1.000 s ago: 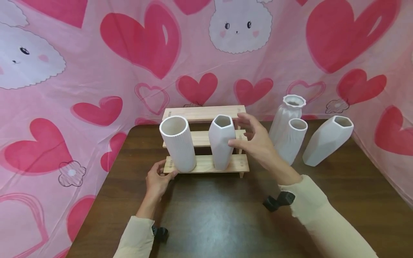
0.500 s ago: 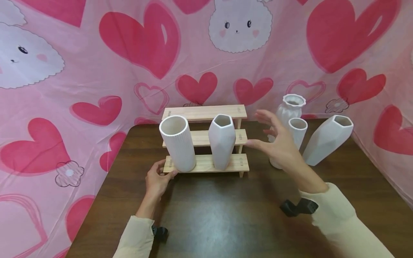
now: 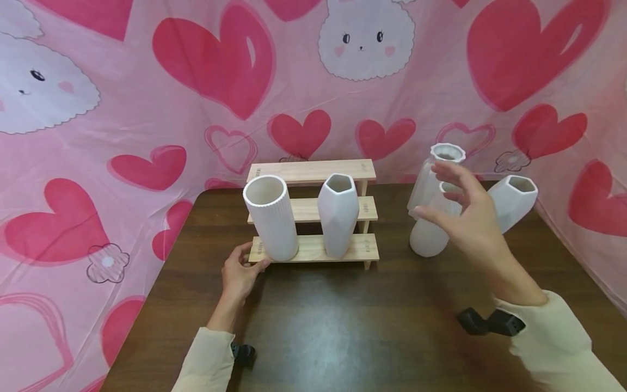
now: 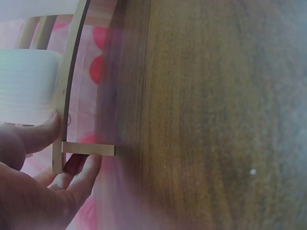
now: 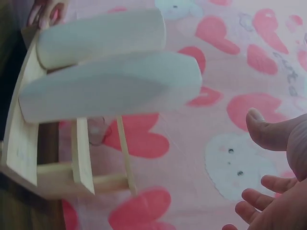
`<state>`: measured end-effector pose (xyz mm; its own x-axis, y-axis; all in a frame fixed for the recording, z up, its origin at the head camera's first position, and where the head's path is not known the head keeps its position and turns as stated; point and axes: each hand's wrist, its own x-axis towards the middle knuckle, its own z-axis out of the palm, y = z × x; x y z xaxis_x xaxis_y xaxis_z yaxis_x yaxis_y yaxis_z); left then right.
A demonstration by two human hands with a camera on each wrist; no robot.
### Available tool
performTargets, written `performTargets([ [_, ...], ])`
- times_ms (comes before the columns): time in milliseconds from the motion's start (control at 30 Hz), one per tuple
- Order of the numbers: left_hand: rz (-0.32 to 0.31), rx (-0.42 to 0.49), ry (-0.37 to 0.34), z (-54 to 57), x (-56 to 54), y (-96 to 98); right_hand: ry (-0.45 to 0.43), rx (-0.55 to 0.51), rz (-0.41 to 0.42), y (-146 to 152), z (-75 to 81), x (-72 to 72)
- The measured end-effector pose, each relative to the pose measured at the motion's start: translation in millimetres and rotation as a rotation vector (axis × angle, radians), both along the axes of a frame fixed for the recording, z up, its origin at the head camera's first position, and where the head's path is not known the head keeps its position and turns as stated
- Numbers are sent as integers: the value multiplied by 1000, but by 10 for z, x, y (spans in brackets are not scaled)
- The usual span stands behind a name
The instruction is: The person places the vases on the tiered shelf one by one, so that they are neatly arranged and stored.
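Observation:
My left hand (image 3: 240, 275) grips the front left corner of a three-step wooden stand (image 3: 313, 250). In the left wrist view its thumb (image 4: 41, 136) lies on the board and the fingers are beneath, by a short leg. A ribbed white cylinder vase (image 3: 272, 223) and a faceted white vase (image 3: 338, 218) stand on the lowest step. My right hand (image 3: 470, 228) is in the air with thumb and fingers spread, holding nothing. It overlaps a slim white vase (image 3: 428, 239) and partly hides it.
Behind the slim vase stands a white vase with a scalloped rim (image 3: 448, 152). A faceted leaning-shaped white vase (image 3: 511, 204) is at the far right. All rest on a dark wooden table (image 3: 323, 337), before a pink heart-patterned cloth (image 3: 303, 65).
My right hand has moved right, away from the faceted vase on the stand, to the vases on the right. The left hand and the stand have stayed in place.

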<state>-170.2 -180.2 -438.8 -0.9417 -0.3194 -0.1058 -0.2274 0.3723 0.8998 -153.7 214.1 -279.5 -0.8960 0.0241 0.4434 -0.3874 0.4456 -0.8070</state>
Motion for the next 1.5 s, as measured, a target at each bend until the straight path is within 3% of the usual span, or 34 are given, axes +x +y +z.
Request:
performTargets([
  [100, -2, 1, 4, -5, 1, 5, 20, -33, -48, 130, 22, 45],
  [333, 3, 1, 13, -12, -2, 8, 3, -10, -274, 529, 93, 104],
  [567, 0, 0, 16, -13, 5, 11, -18, -85, -436, 831, 80, 31],
  [767, 2, 8, 11, -16, 6, 6, -5, -126, -500, 1137, 42, -39],
  [967, 4, 9, 13, -6, -1, 2, -118, -91, -487, 1445, -109, -111],
  [1200, 0, 19, 4, -6, -1, 9, -344, -129, -414, 1652, -423, -267],
  [1333, 4, 14, -4, -1, 0, 4, -387, -103, -322, 1680, -592, -327],
  [1500, 8, 4, -15, 6, -3, 2, -349, -107, -221, 1662, -729, -376],
])
